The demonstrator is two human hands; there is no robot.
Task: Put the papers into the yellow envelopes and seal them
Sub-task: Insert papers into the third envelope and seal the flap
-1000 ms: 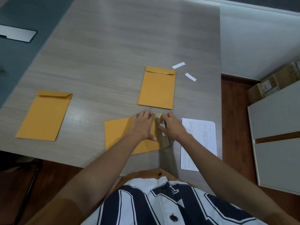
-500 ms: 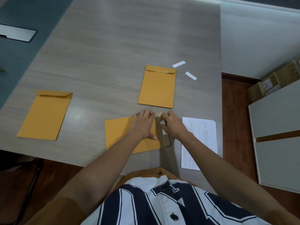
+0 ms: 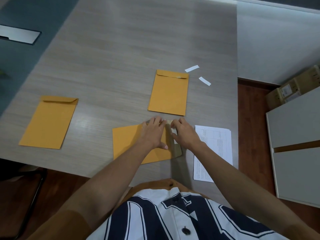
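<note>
While left hand (image 3: 152,134) presses flat on envelope (image 3: 126,142), right hand (image 3: 184,134) grip pinches its flap (image 3: 173,144)

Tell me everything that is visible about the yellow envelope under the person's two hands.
The envelope under the hands is yellow-orange paper, lying flat and sideways near the front edge of the grey wood-look table. Its flap is open at the right end, showing a duller brown inner side. The left hand presses flat on its body; the right hand pinches a small white strip at the flap. A printed paper sheet lies just to its right.
</note>
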